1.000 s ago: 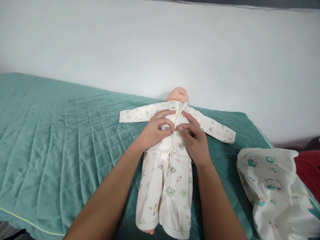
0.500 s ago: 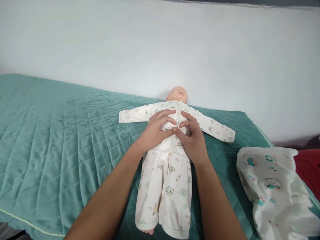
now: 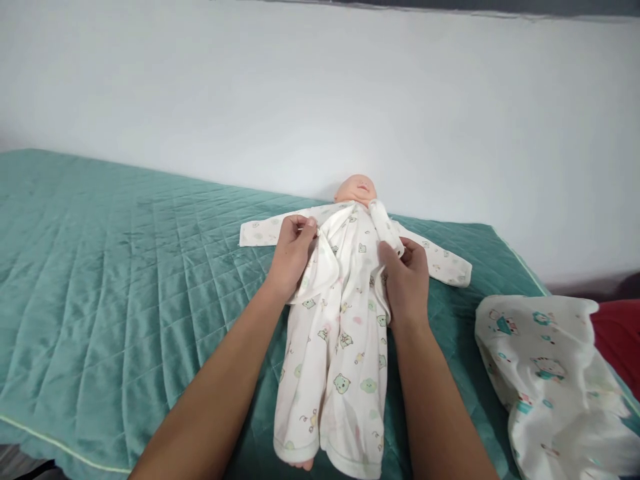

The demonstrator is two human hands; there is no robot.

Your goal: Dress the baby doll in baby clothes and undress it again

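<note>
A baby doll (image 3: 356,189) lies on its back, head toward the wall, in a white printed jacket (image 3: 320,275) and matching trousers (image 3: 350,373). The jacket's front is parted, and the printed cloth beneath shows down the chest. My left hand (image 3: 295,250) pinches the jacket's edge on the left side and holds it folded outward. On the other side, my right hand (image 3: 407,273) grips the right front edge, thumb on top. Both sleeves stretch out flat to the sides. One foot peeks from the left trouser leg.
A green quilted cover (image 3: 150,300) spreads under the doll, with its edge at the right. A white printed cloth (image 3: 555,380) lies bunched at the right, beside something red (image 3: 620,337). Behind stands a pale wall (image 3: 300,93).
My hands were together at the middle of the jacket's front. They have moved apart, left and right, and the jacket's front has come open between them.
</note>
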